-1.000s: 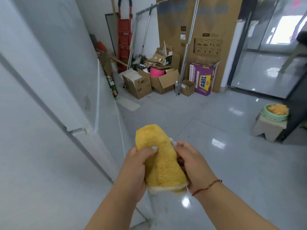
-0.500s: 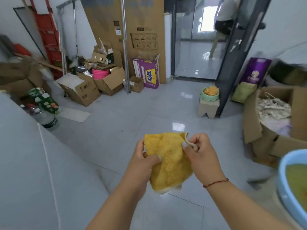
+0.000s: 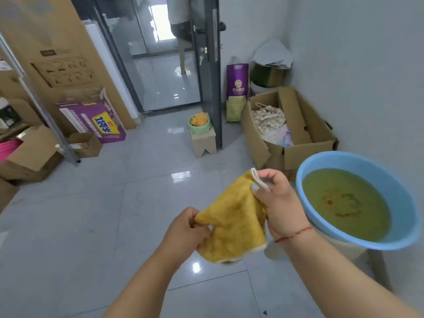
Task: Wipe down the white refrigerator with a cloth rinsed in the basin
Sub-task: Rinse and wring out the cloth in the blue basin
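A: Step in hand?

B: Rinse stage, by the look of it. Yellow cloth [image 3: 234, 216] held spread in the air between 2 hands, just left of the blue basin [image 3: 403, 203]. Not yet in the water.

A: Grips?

B: Left hand [image 3: 183, 230] pinching the cloth's lower left corner with curled fingers. Right hand [image 3: 278, 205] pinching the upper corner by its white edging, thumb on top. Both closed on the cloth; rest of the cloth hanging slack below.

A: Basin state?

B: Filled with murky greenish water [image 3: 344, 203], a printed pattern faintly visible on the bottom. Raised on a pale support, near rim just beside the right wrist.

A: Next move?

B: Probably a short carry rightward over the near rim, then a dip and a wring above the water. Needs lift enough to clear the rim without bumping it; basin sits high and full, so a knock risks a spill.

A: Room to move?

B: Open tiled floor [image 3: 91, 214] ahead and left. Wall close behind the basin on the right. Open cardboard box [image 3: 298, 152] beyond the basin, near it. Small stool [image 3: 204, 143] with a green bowl well apart, by the dark door.

A: Refrigerator?

B: Not in view.
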Available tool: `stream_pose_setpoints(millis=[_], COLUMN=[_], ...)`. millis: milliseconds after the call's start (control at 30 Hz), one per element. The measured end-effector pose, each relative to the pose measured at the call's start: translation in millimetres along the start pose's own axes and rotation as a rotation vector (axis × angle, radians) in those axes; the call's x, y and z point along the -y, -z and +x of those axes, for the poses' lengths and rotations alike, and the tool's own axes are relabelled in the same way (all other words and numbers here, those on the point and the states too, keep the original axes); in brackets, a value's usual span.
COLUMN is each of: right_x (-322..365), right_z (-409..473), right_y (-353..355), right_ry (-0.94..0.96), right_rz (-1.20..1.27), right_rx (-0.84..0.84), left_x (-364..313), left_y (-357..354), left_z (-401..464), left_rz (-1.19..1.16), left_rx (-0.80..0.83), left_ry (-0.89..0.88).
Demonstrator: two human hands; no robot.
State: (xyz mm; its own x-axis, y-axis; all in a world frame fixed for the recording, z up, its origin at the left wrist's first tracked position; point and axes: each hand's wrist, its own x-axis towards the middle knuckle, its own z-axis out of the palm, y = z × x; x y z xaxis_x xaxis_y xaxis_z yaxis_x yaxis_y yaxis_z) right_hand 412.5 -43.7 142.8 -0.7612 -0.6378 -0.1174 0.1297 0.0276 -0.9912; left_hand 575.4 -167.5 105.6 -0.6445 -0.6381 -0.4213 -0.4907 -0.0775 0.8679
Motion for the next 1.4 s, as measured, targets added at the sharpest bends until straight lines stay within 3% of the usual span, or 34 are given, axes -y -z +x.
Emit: stream_pose_setpoints(millis=[67, 133, 267, 433, 500, 633, 733, 800, 833, 967, 1100, 1233, 1333, 1400], right_x=[-1, -3, -8, -28, -44, -77, -108, -128, -157, -190, -221, -250, -264, -273], right_z=[4, 7, 22, 50, 64, 92, 115, 122, 147, 147, 166, 180, 188, 194], right_y=[16, 32, 81, 177, 220, 295, 347, 365, 402, 413, 432, 438, 444, 444], right_ry=[-0.002, -0.008, -0.008, -0.076, -0.115, -0.251, -0.374, -0.462, -0.542, -0.763, -0.743, -0.704, -0.794, -0.873], right_rz=[0.021, 0.069, 0.091, 0.012, -0.037, -0.162, -0.350, -0.523, -0.601, -1.154, -1.424, -1.511, -1.415, -1.298], right_rx=[-0.062, -0.135, -0.332, -0.581, -0.646, -0.732, -0.677, -0.597, -0.570, -0.240, 0.085, 0.303, 0.319, 0.242], left_x=[-2, -6, -27, -68, -81, -100, -117, -121, -116, -86, -53, -20, -8, -5], left_y=[-9, -19, -48, -109, -143, -210, -277, -306, -353, -386, -429, -452, -460, -467], left_z=[22, 43, 69, 115, 141, 198, 235, 248, 283, 294, 303, 315, 326, 333], left_rz=[0.185, 0.220, 0.110, 0.228, 0.302, 0.373, 0.413, 0.499, 0.612, 1.014, 1.305, 1.470, 1.462, 1.372], left_rx=[-0.037, -0.005, 0.322, 0.631, 0.657, 0.486, 0.335, 0.320, 0.347, 0.478, 0.738, 0.797, 0.809, 0.821], left_ry=[-0.129, -0.202, -0.099, -0.024, -0.064, -0.171, -0.269, -0.319, -0.335, -0.410, -0.355, -0.177, -0.074, 0.003])
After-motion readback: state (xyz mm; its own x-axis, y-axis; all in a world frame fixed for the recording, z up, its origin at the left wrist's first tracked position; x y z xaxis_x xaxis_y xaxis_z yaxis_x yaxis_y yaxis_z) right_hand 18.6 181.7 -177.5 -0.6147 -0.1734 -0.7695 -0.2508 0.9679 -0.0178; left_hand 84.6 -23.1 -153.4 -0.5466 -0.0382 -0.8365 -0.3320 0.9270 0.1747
